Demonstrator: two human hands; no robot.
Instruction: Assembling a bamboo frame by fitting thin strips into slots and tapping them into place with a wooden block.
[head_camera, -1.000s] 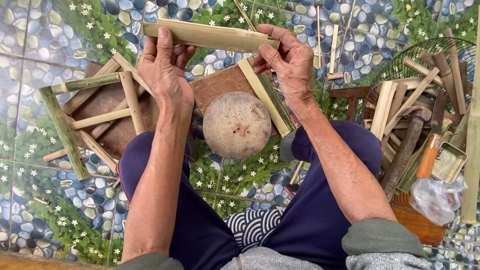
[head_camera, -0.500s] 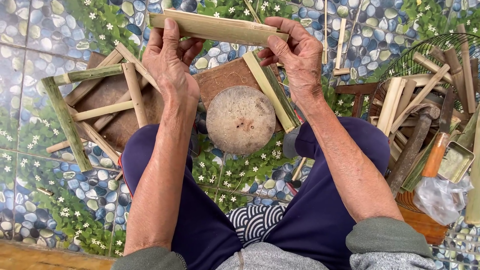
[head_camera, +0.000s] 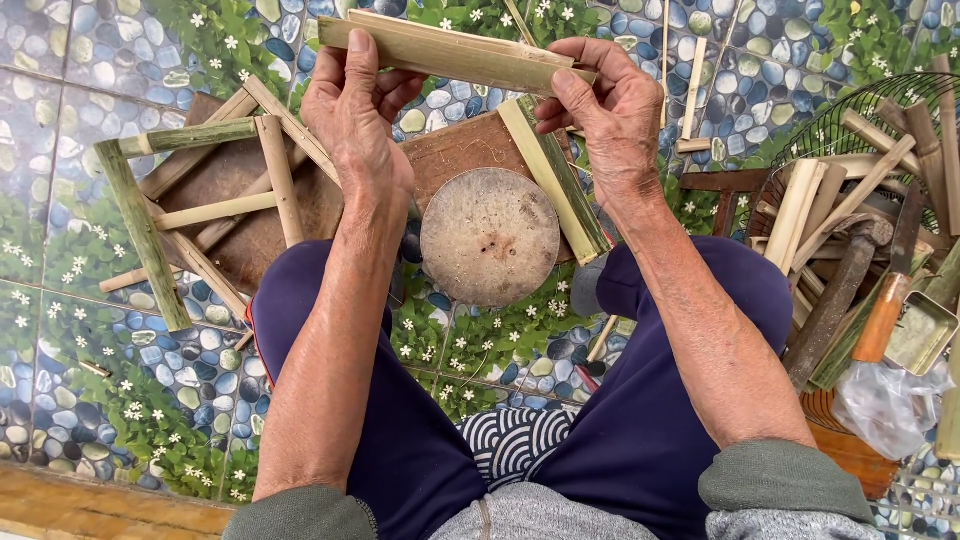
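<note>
The person sat and held a split bamboo strip (head_camera: 455, 52) level above the knees. The left hand (head_camera: 355, 120) was closed on its left end, and the right hand (head_camera: 605, 105) pinched its right end. Under the strip stood a round wooden block (head_camera: 490, 235), and a bamboo frame (head_camera: 200, 210) lay beside.

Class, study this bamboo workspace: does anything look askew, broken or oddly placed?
Nothing looks damaged. Both hands, left hand and right hand, grip a bamboo strip level. Loose bamboo sticks lie scattered on the tiled floor.
</note>
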